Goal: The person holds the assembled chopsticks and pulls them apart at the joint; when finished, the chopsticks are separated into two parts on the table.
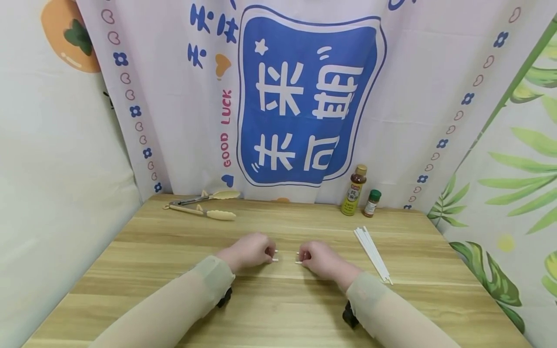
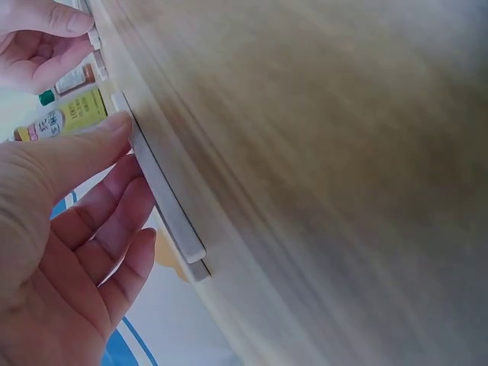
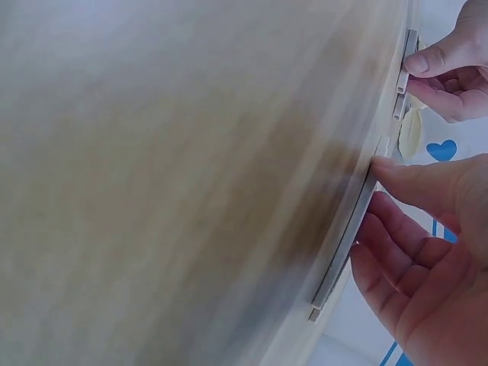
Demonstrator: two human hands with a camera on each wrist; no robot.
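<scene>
In the head view, my left hand (image 1: 252, 252) and right hand (image 1: 323, 261) face each other low over the table, a short gap between them. White stick ends (image 1: 275, 260) poke out past the left fingers, and others (image 1: 298, 262) past the right. The left wrist view has the left hand (image 2: 65, 221) pinching a pale flat stick (image 2: 169, 200), thumb on its near side, with a second stick just behind. Likewise, the right hand (image 3: 435, 255) pinches a stick (image 3: 347, 236) in the right wrist view, another close behind it. Fingers partly hide the rear sticks.
A bundle of long white sticks (image 1: 373, 253) lies right of the right hand on the wooden table (image 1: 278, 309). Cream-tipped tongs (image 1: 200, 210) lie at the back left. An oil bottle (image 1: 353, 193) and a green-capped jar (image 1: 372, 204) stand at the back right, before a curtain.
</scene>
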